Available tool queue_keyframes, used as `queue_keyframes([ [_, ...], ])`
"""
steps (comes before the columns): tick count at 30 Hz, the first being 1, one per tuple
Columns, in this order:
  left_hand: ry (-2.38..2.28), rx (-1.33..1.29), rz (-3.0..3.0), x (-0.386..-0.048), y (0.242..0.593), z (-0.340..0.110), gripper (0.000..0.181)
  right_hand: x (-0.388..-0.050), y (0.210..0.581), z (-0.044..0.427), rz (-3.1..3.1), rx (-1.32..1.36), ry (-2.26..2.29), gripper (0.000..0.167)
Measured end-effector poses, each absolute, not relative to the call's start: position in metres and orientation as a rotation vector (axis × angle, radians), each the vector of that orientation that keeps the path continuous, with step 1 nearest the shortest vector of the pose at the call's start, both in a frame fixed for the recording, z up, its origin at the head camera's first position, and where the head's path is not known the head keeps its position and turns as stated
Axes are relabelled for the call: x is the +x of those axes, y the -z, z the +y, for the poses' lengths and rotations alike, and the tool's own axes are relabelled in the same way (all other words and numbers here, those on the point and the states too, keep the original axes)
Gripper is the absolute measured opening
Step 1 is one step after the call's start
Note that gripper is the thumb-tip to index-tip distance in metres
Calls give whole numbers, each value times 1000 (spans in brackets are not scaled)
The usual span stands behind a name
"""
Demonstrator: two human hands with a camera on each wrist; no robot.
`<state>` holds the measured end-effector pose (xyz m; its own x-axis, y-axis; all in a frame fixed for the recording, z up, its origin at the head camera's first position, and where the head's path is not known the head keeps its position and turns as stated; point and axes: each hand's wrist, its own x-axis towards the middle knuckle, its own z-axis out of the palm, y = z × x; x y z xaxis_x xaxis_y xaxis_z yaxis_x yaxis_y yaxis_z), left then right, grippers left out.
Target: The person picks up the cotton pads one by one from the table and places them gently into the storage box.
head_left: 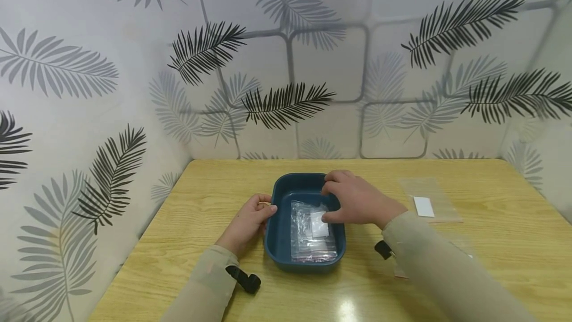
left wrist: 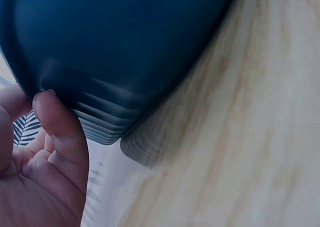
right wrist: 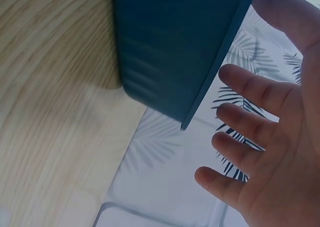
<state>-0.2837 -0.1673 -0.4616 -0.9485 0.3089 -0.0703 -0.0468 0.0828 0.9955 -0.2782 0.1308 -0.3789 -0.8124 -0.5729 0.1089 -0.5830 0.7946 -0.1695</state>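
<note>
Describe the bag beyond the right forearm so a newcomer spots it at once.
On the wooden table, look right of the blue bin, past the right sleeve: a flat clear bag shows a white card. Unlike the bags in the bin, it lies on the table; unlike the bag the sleeve partly hides, its card shows whole.

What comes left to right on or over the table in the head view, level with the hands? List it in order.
Left hand → blue bin → right hand → flat clear bag outside the bin.
</note>
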Motion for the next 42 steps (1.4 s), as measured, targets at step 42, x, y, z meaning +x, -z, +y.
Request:
queue_keyframes([
  [42,-1932,278,2137,-281,458,-167,38,-276,399,288,-2955,694,-508,47],
])
